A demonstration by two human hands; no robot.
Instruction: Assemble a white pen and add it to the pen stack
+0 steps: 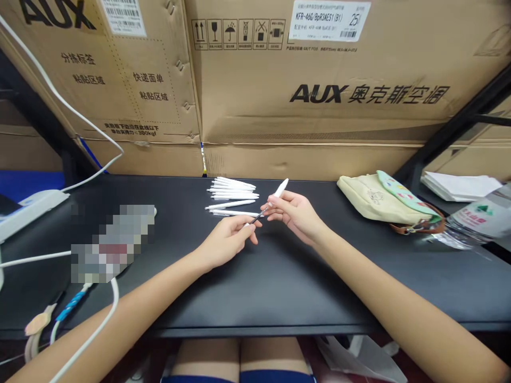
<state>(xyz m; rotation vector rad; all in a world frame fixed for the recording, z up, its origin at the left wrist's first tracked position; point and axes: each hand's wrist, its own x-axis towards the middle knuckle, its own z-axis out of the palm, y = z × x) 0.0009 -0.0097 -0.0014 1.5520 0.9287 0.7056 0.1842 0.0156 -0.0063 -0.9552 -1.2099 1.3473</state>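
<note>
Fingers busy just above the desk (pixel 255 306).
From here I see the left hand (pixel 225 242) pinching a thin dark rod (pixel 260 215), the right hand (pixel 296 214) gripping a white barrel (pixel 281 188) in its fingers; white pens (pixel 235 196) lie just beyond the left fingers.

Near edge: the black table (pixel 271 303) has open room between the left arm (pixel 159 290) and the right arm (pixel 371 284).
Past the left hand (pixel 227 239): white pens (pixel 233 196) lie in the way.
Left side: a blurred thing (pixel 123 234) blocks, and a white cord (pixel 116 295) crosses over the left arm.
Right side: there is room between the right hand (pixel 297 215) and the pouch (pixel 371 202).
Back: big boxes (pixel 247 88) make a wall.
</note>
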